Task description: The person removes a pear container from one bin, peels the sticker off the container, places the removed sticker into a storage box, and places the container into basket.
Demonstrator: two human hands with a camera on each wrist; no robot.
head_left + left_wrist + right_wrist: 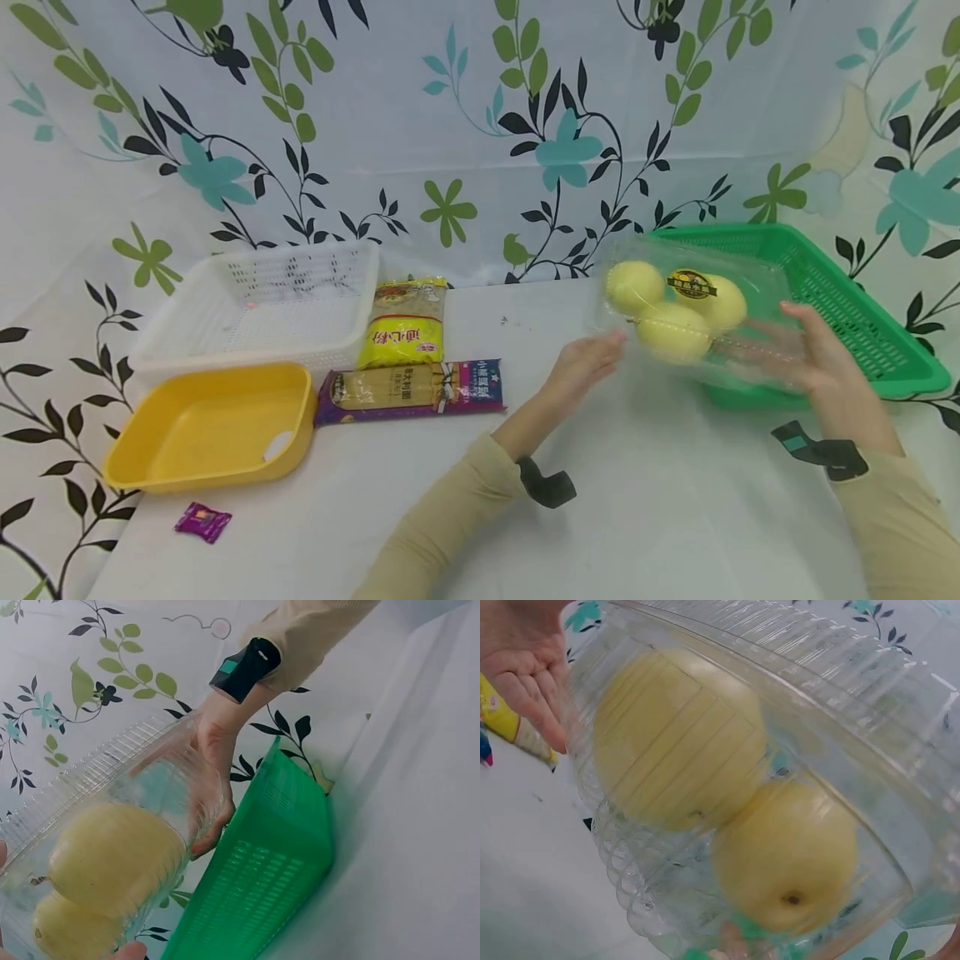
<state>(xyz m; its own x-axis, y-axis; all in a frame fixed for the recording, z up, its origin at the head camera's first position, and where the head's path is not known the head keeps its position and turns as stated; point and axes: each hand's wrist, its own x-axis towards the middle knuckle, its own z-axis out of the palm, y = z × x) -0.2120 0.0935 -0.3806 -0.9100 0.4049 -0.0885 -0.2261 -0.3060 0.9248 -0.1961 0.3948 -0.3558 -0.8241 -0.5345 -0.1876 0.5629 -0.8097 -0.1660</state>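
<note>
head view, box [690, 308]: clear plastic, right of centre in the frame, held tilted in front of the green basket [885, 333]; whether the two touch, i cannot tell.
fruit [671, 332]: three, round and pale yellow, close together inside the box.
sticker [692, 284]: dark and gold, on top of the box, above the fruit.
right hand [828, 354]: right side of the frame, gripping the box's right end, thumb at the upper edge, fingers seen through the plastic beneath.
left hand [585, 367]: centre right, fingers fairly straight and together, touching the box's left end; the right wrist view shows its palm beside the clear wall.
sleeves [450, 500]: beige, with a black band [546, 483] at each wrist.
white basket [292, 312]: left of centre, low perforated walls.
yellow tray [195, 425]: lower left, just in front of the white basket, a small white piece [278, 445] inside.
bag [405, 329]: yellow and clear, beside the white basket's right end.
long packet [416, 390]: purple-edged, lying crosswise below the bag.
sweet [202, 522]: purple wrapper, bottom left, on the white table [615, 517].
cloth [480, 108]: leaf-patterned, across the top.
</note>
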